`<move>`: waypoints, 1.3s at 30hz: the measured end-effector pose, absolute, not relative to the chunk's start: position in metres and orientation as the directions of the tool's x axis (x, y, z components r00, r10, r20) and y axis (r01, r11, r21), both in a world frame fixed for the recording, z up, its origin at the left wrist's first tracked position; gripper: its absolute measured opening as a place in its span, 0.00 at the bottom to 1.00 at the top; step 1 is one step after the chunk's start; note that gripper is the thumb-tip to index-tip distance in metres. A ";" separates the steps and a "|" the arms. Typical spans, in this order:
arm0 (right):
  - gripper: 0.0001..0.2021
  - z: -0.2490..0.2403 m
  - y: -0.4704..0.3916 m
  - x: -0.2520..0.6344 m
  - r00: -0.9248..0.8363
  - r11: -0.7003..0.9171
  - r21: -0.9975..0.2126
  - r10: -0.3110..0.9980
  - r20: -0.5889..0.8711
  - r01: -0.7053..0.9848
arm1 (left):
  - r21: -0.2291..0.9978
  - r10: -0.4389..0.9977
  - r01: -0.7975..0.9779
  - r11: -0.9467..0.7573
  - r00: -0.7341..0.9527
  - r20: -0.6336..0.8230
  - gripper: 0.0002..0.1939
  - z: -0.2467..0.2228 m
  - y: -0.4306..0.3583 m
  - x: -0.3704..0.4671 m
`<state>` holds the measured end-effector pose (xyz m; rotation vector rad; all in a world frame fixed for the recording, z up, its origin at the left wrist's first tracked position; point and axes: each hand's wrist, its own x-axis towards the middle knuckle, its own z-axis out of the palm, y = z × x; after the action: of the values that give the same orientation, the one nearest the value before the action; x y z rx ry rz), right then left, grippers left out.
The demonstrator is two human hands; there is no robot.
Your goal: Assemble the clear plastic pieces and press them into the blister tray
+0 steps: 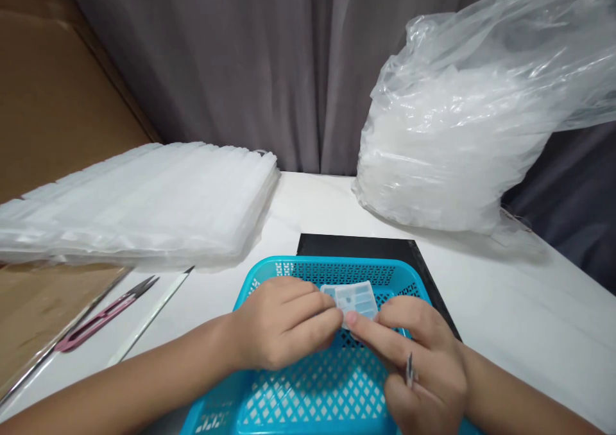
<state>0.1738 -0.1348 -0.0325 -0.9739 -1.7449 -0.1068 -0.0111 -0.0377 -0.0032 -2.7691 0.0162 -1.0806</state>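
Note:
Above a blue plastic basket (pixel 312 262), both my hands meet at a small translucent white piece (pixel 357 299) with panel-like lines across it. My left hand (pixel 289 323) has its fingers closed on the near left edge of the piece. My right hand (pixel 423 358) presses its index fingertip against the piece's lower edge. A small tool with a pointed metal tip (pixel 410 371) pokes out between the curled fingers of that hand; the rest of the tool is hidden. Below the hands, the basket's lattice floor shows.
To the left lies a stack of white translucent sheets (pixel 144 197). Pink thread snips (pixel 103 319) and a clear strip (pixel 154 316) rest before it. A black board (pixel 356 245) sits under the basket. A filled clear plastic bag (pixel 443 146) stands at right, cardboard (pixel 58 88) at left.

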 end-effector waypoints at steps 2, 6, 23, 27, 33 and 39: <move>0.22 -0.033 -0.136 0.176 -0.122 0.688 -0.406 0.581 0.804 0.602 | -0.151 -0.057 0.058 -0.987 0.746 0.663 0.06 -0.005 -0.038 -0.011; 0.17 -0.027 -0.131 0.180 -0.248 0.754 -0.381 0.571 0.783 0.534 | -0.175 -0.080 0.041 -0.984 0.773 0.629 0.08 -0.004 -0.039 -0.010; 0.24 -0.025 -0.088 0.202 -0.336 -0.051 -0.946 0.940 0.062 -0.319 | 0.087 0.158 0.132 -0.988 0.838 0.523 0.10 -0.002 -0.038 -0.008; 0.19 -0.026 -0.082 0.203 -0.271 -0.130 -0.951 0.961 -0.052 -0.279 | 0.175 0.233 0.171 -0.970 0.866 0.442 0.15 -0.005 -0.036 -0.008; 0.20 -0.025 -0.081 0.204 -0.238 -0.137 -0.972 0.967 -0.090 -0.192 | 0.029 0.119 0.117 -0.993 0.915 0.386 0.11 -0.008 -0.031 -0.012; 0.19 -0.024 -0.083 0.205 -0.224 -0.084 -0.989 0.973 -0.055 -0.122 | 0.014 0.121 0.125 -0.992 0.918 0.378 0.11 -0.009 -0.031 -0.013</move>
<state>0.2049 -0.0827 -0.0242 -1.0481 -1.2346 1.4823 -0.0125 -0.0306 -0.0089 -3.0663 -0.1959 -0.6034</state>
